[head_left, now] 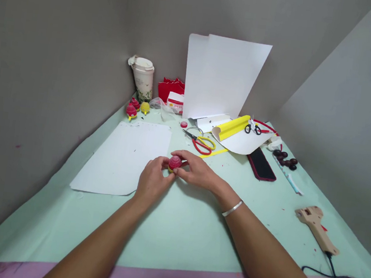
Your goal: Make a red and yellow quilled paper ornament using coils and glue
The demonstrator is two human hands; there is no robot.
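Observation:
A small red ribbed dome with a yellow rim is held between both hands, low over the table. My left hand pinches it from the left with thumb and fingers. From the right, my right hand has its thumb and fingers closed round it; a bracelet is on that wrist. My fingers partly hide the underside. White paper sheets lie left of my hands. Beyond them are scissors with red and yellow handles and a small red disc.
Similar red and yellow pieces stand back left near a lidded cup. White card leans on the back wall. Yellow paper and small scissors lie back right. A phone and corded glue gun lie right.

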